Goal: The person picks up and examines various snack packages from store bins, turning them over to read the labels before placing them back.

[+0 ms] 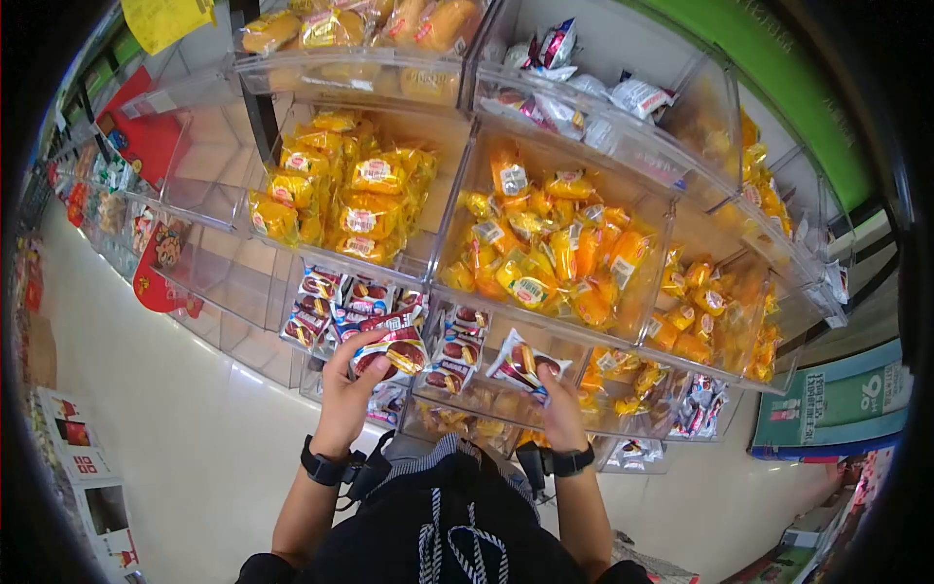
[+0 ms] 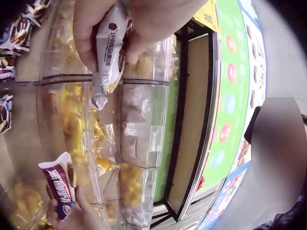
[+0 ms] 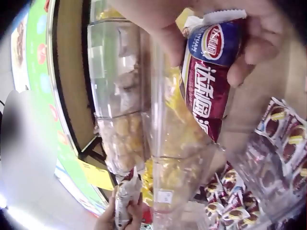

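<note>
My left hand (image 1: 342, 409) pinches a wrapped chocolate pie (image 1: 401, 348) between thumb and fingers, over the lower bins. From the left wrist, that pack's white back (image 2: 109, 55) with dark lettering is visible. A second wrapped chocolate pie (image 1: 516, 362) is gripped near one end by my right hand (image 1: 564, 417), a little apart from the first. The right wrist view shows its maroon wrapper (image 3: 208, 88) and blue label. Matching packs (image 1: 452, 355) lie in bins just beyond both hands.
Clear plastic bins (image 1: 555, 316) rise in tiers ahead, several holding yellow-wrapped cakes (image 1: 375, 200) and orange packs (image 1: 584, 248). Silvery packs (image 1: 637, 97) sit in the top right bin. Pale floor (image 1: 214, 438) spreads at the left; a green sign (image 1: 837, 399) stands at the right.
</note>
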### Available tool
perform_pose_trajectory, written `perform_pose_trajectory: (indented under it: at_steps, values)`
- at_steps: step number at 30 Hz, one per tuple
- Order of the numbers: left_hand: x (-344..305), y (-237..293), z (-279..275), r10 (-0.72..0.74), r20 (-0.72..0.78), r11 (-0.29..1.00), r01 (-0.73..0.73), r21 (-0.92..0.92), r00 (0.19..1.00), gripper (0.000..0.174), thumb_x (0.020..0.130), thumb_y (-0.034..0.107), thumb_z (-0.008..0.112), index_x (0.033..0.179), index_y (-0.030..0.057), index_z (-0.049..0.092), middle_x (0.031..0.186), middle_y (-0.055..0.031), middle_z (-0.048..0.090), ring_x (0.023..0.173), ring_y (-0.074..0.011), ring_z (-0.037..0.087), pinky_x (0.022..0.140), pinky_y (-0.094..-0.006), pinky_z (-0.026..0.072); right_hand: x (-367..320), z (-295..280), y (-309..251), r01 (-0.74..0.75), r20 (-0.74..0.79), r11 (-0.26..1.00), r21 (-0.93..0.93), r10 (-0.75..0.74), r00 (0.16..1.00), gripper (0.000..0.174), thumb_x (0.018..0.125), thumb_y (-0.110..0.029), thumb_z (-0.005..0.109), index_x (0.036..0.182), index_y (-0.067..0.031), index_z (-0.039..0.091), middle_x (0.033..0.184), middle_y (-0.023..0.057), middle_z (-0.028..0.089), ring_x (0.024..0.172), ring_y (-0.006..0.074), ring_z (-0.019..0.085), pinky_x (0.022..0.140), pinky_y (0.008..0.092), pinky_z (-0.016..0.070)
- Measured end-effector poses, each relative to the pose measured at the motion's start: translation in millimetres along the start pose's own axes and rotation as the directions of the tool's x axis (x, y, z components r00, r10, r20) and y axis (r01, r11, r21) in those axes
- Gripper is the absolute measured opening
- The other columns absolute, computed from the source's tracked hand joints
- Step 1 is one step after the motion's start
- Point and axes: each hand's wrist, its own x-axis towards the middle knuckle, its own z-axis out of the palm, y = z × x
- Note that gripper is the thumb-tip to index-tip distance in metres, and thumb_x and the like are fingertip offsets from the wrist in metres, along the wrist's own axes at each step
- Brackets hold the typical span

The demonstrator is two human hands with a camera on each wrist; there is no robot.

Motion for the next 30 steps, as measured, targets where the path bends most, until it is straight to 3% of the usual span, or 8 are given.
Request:
perform_pose_trajectory:
  at_steps: [5,15,17,22,24,27,29,30]
  values:
    - [-7,-13,-16,-0.098,-0.048,0.993,0.101,0.068,0.994,0.032,0.068,-0.003,0.061,0.100,0.0017,0.054,0.098,-0.0065,0.053,0.089,-0.0134,0.050,0.079,-0.0245,0.0391,40,6,38,-0.231,-0.006,0.966,-0.114,0.232,0.973,0.030,0.076,-0.031,0.059,0.098,-0.0110,0.052,0.082,-0.0014,0.058,0.066,0.0097,0.055,0.051,0.0214,0.0409]
    - [-9,-13,-28,-0.080,-0.070,0.979,0.092,0.184,0.994,0.040,0.064,-0.008,0.063,0.101,0.0018,0.052,0.100,-0.0064,0.051,0.090,-0.0133,0.051,0.080,-0.0250,0.0416,147,42,106,-0.280,-0.129,0.924,-0.259,0.254,0.959,0.036,0.071,-0.038,0.063,0.090,-0.0090,0.053,0.067,-0.0006,0.055,0.048,0.0095,0.051,0.037,0.0194,0.0342]
    - [-9,-10,-27,-0.103,-0.072,0.978,0.114,0.173,0.992,0.040,0.063,-0.007,0.063,0.101,0.0017,0.052,0.101,-0.0062,0.050,0.090,-0.0133,0.052,0.079,-0.0249,0.0419,154,43,112,-0.044,-0.079,0.946,-0.321,0.020,0.997,0.034,0.074,-0.032,0.062,0.089,-0.0022,0.055,0.062,0.0026,0.052,0.042,0.0082,0.046,0.034,0.0201,0.0361]
    - [-9,-20,-27,-0.117,-0.041,0.983,0.122,0.134,0.992,0.041,0.062,-0.002,0.067,0.100,0.0025,0.053,0.099,-0.0072,0.054,0.090,-0.0141,0.051,0.078,-0.0254,0.0411,159,48,113,0.039,-0.144,0.835,-0.549,-0.141,0.979,0.043,0.076,-0.033,0.059,0.096,0.0044,0.052,0.075,0.0106,0.057,0.061,0.0169,0.054,0.047,0.0280,0.0457]
    - [-9,-20,-25,-0.118,-0.017,0.983,0.120,0.141,0.993,0.041,0.062,-0.001,0.067,0.101,0.0026,0.053,0.099,-0.0073,0.054,0.092,-0.0148,0.050,0.080,-0.0264,0.0397,163,44,127,0.106,-0.012,0.123,-0.987,-0.706,0.708,0.045,0.077,-0.036,0.055,0.098,0.0038,0.051,0.083,0.0152,0.057,0.082,0.0273,0.053,0.068,0.0385,0.0446]
    - [-6,-21,-24,-0.115,0.062,0.985,0.106,0.138,0.991,0.037,0.069,0.005,0.063,0.104,0.0027,0.051,0.102,-0.0081,0.053,0.098,-0.0167,0.047,0.086,-0.0289,0.0342,111,68,91,0.294,0.159,0.043,-0.955,-0.762,0.627,0.042,0.080,-0.035,0.049,0.101,0.0006,0.050,0.090,0.0180,0.056,0.092,0.0339,0.047,0.081,0.0422,0.0358]
    - [-4,-16,-19,-0.177,0.121,0.984,0.177,0.013,0.977,0.032,0.076,0.007,0.057,0.108,0.0022,0.050,0.106,-0.0096,0.052,0.102,-0.0171,0.045,0.089,-0.0288,0.0311,62,84,59,0.502,0.285,0.485,-0.716,-0.454,0.844,0.036,0.083,-0.032,0.046,0.101,-0.0008,0.050,0.089,0.0129,0.056,0.085,0.0260,0.051,0.075,0.0340,0.0391]
    - [0,-18,-21,-0.138,0.229,0.986,0.111,0.126,0.964,0.042,0.080,0.007,0.051,0.120,0.0031,0.039,0.116,-0.0109,0.045,0.105,-0.0182,0.043,0.091,-0.0293,0.0292,37,89,43,0.335,0.270,0.776,-0.535,-0.218,0.938,0.034,0.084,-0.030,0.046,0.100,-0.0008,0.050,0.087,0.0094,0.056,0.083,0.0207,0.051,0.074,0.0304,0.0391]
